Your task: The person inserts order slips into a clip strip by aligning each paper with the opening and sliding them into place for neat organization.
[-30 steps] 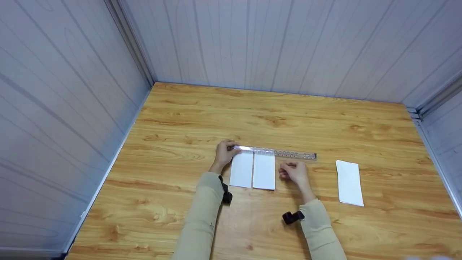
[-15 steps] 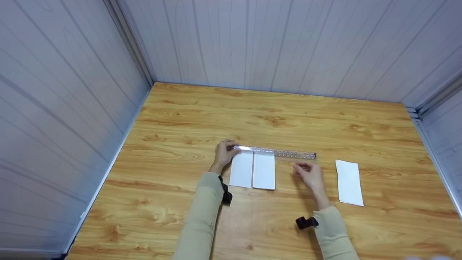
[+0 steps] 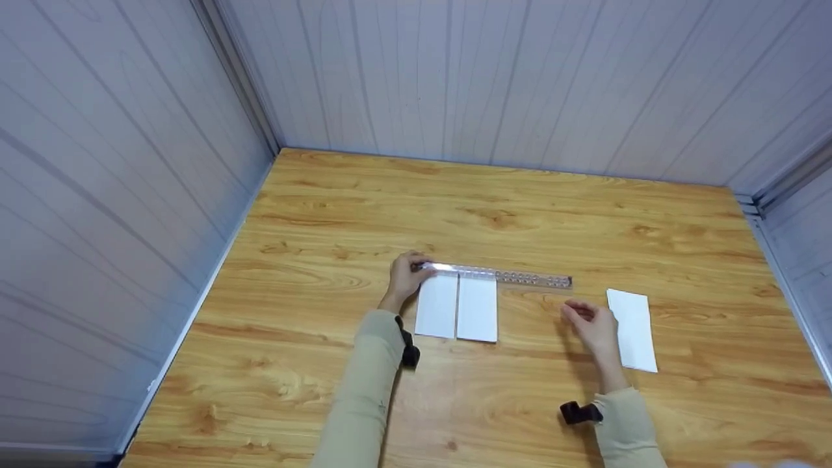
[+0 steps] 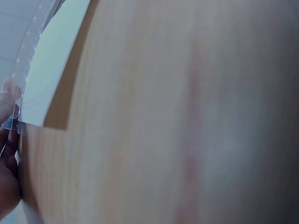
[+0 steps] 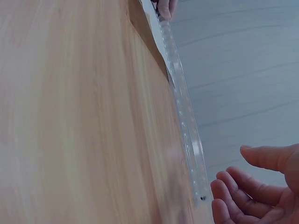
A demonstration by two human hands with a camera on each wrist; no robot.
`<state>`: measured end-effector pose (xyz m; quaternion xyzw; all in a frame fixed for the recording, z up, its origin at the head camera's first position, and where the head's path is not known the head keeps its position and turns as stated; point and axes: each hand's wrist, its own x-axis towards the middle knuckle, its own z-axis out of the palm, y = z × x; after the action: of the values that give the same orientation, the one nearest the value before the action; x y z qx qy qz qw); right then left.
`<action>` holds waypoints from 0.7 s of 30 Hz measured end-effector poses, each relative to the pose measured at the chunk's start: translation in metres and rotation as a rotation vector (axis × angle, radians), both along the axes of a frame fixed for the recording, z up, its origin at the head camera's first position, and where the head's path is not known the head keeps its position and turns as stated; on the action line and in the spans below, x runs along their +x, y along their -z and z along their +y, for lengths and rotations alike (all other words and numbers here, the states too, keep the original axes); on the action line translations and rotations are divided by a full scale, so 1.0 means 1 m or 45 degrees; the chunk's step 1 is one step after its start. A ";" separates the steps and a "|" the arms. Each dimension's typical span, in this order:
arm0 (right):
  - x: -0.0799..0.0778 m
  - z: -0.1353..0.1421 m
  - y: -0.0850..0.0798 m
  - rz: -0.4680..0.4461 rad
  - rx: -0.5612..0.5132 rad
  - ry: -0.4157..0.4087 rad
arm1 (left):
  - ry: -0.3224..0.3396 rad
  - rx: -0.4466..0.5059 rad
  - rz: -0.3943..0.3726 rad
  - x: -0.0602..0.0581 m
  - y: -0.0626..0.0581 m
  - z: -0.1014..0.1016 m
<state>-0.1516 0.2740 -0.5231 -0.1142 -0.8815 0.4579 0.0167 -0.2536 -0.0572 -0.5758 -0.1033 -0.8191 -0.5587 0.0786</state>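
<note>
A long clear plastic ruler (image 3: 520, 278), with a row of round marks, lies across the top ends of two white paper pieces, the left piece (image 3: 435, 305) and the right piece (image 3: 477, 309). My left hand (image 3: 404, 278) pinches the ruler's left end; in the left wrist view the thumb (image 4: 7, 100) is on top, with fingers below. Over the wood right of the papers, my right hand (image 3: 595, 325) hangs with loosely curled fingers. The right wrist view shows its thumb (image 5: 266, 156) apart from the fingers, with nothing between them.
Another white paper stack (image 3: 637, 331) lies to the right, its left edge partly behind my right hand. Pale panel walls (image 3: 416, 78) enclose the wooden table (image 3: 364, 195) at the back and sides.
My right hand has moved to the right, away from the two papers and toward the stack on the right. The left hand, ruler and papers stay where they were.
</note>
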 end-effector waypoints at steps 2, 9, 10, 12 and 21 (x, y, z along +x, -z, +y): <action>0.002 0.004 -0.001 0.001 -0.005 0.026 | 0.002 -0.003 0.011 0.000 0.000 0.000; 0.007 0.017 0.003 0.074 -0.032 0.112 | -0.025 -0.030 -0.014 0.001 -0.002 0.000; 0.008 0.020 0.003 0.084 -0.023 0.125 | -0.027 -0.029 -0.016 0.001 -0.002 0.000; 0.009 0.024 0.005 0.109 -0.001 0.149 | -0.032 -0.032 -0.016 0.001 -0.003 0.001; 0.016 0.044 0.005 0.173 0.009 0.289 | -0.024 -0.042 -0.026 0.000 -0.002 0.001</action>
<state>-0.1357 0.3180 -0.5284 -0.1819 -0.8613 0.4568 0.1285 -0.2532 -0.0566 -0.5739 -0.0912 -0.8298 -0.5456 0.0737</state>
